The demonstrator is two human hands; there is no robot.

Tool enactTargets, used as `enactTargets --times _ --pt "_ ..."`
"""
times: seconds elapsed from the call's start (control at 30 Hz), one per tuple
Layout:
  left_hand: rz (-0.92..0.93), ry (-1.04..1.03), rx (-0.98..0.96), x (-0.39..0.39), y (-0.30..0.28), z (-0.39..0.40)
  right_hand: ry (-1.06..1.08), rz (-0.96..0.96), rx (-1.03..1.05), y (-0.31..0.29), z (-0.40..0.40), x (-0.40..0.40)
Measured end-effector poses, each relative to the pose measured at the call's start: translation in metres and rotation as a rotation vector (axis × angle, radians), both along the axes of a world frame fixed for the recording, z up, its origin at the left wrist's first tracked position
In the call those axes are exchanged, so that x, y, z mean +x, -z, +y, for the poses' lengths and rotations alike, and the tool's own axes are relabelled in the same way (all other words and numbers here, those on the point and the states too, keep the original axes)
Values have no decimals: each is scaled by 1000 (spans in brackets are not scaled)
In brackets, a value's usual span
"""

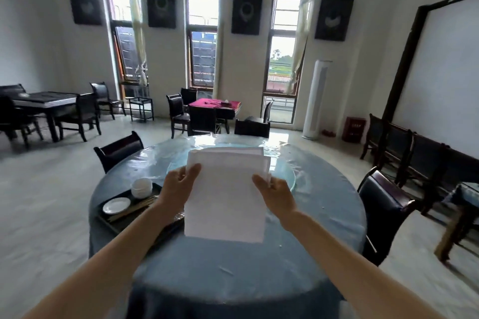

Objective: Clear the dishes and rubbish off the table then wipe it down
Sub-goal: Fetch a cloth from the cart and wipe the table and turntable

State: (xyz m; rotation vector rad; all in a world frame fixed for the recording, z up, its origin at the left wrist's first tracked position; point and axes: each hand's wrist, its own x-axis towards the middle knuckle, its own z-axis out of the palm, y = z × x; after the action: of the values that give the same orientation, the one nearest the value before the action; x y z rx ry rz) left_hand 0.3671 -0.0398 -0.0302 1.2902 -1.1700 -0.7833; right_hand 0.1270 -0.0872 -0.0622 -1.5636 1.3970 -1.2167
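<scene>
I hold a folded white cloth (225,199) up in the air over the round table (324,230), which has a blue cover under clear plastic. My left hand (178,184) pinches the cloth's left edge and my right hand (274,193) grips its right edge. The cloth hangs down between them and hides part of the glass turntable (285,173). On the table's left side lies a dark tray (124,220) carrying stacked white bowls (141,187), a small white plate (116,205) and chopsticks (134,210).
Dark chairs stand around the table: one at far left (119,149), one at the back (252,128), one at right (383,212). Further off are a red-covered table (215,105), a dark table (44,103), and a row of chairs (404,147) along the right wall.
</scene>
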Motion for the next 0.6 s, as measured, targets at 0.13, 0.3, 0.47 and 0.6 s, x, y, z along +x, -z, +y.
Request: enactTargets --times 0.13,0.3,0.47,0.6 --pt "-14 -58 -4 63 -13 -24 -58 -45 6 -16 -36 69" --pt "-46 -91 -28 154 -20 -49 -72 -50 -27 -34 -62 162" --pt "-93 -47 -77 261 -24 -63 -73 -107 -33 -36 -65 266" --pt "-190 23 -78 354 -21 -71 -31 -91 -41 -32 -60 352"
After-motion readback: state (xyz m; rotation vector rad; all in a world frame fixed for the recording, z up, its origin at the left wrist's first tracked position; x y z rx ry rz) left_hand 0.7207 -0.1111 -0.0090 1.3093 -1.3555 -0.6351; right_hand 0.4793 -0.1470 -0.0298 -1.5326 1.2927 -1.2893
